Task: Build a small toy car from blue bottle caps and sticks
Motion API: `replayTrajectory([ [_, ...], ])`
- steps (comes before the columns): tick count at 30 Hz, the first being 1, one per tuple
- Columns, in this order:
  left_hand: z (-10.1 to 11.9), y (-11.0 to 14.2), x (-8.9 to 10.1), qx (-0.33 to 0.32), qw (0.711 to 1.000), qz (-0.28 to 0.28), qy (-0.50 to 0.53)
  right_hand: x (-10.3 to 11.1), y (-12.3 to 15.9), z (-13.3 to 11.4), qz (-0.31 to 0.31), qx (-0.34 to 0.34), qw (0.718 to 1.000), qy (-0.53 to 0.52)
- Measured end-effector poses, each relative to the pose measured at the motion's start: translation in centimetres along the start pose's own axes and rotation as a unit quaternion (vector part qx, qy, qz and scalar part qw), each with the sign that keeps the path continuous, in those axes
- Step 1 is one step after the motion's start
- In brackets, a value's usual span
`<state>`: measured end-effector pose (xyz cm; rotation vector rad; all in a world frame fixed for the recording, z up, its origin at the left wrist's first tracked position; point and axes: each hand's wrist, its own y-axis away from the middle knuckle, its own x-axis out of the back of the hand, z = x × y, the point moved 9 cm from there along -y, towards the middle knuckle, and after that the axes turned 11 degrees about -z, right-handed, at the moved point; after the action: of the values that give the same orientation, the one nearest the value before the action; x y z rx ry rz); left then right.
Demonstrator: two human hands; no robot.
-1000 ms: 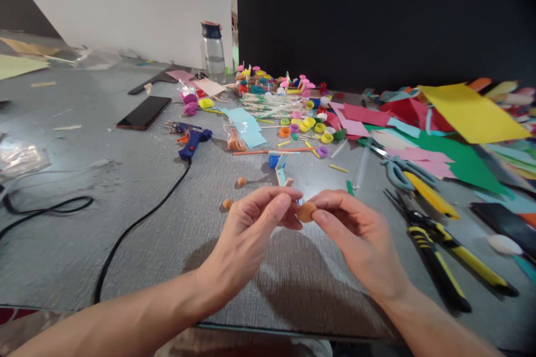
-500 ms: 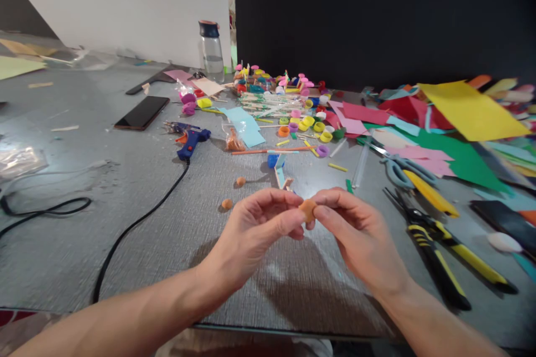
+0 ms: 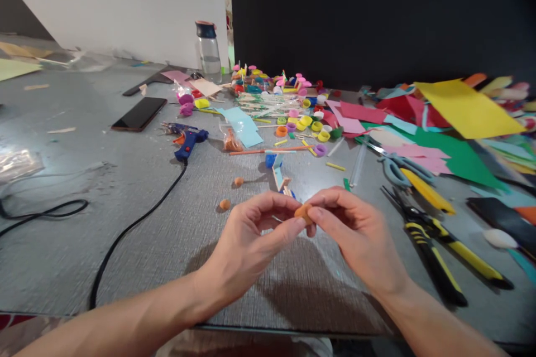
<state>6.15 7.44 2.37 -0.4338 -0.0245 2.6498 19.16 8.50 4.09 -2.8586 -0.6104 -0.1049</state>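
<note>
Between my fingertips is a flattened piece of orange modelling clay (image 3: pixel 302 212). My left hand (image 3: pixel 255 240) pinches it from one side with thumb and fingers. From the other side my right hand (image 3: pixel 354 234) grips it, thumb on its near face. Two small orange clay balls lie on the table left of my hands, one nearer ball (image 3: pixel 225 204) and one farther ball (image 3: pixel 238 182). Just beyond my fingers stands a small construction of pale-blue and wooden strips (image 3: pixel 278 174) with a blue bottle cap (image 3: pixel 273 160); my hands partly hide its near end.
A blue glue gun (image 3: pixel 189 142) with a black cord and a phone (image 3: pixel 139 114) lie to the left. Bottle caps and sticks are heaped at the back, near a water bottle (image 3: pixel 208 53). On the right are scissors (image 3: pixel 396 167), yellow-black pliers (image 3: pixel 422 234) and coloured paper (image 3: pixel 469 109).
My left thumb has come in onto the clay, which has been turned and tilted between my fingertips. The whole view has shifted slightly, with the table things moving a little left.
</note>
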Motion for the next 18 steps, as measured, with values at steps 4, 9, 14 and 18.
replayTrajectory([
  [4, 0.1, -0.2, 0.1, -0.010, 1.000, 0.003, 0.025, -0.1, 0.0, 0.4, 0.006, 0.004, 1.000, -0.026],
  [9, -0.9, -0.6, 0.3, 0.016, 0.997, -0.002, 0.080, -0.2, -0.1, 0.6, -0.002, 0.017, 0.999, -0.052],
  [14, -1.6, -0.4, 1.2, 0.023, 0.988, 0.039, 0.148, 0.2, 0.8, -0.9, 0.029, 0.068, 0.991, 0.115],
  [18, -1.5, -0.4, 1.2, 0.013, 0.982, 0.042, 0.182, -1.6, 1.4, -1.5, -0.017, 0.110, 0.961, 0.255],
])
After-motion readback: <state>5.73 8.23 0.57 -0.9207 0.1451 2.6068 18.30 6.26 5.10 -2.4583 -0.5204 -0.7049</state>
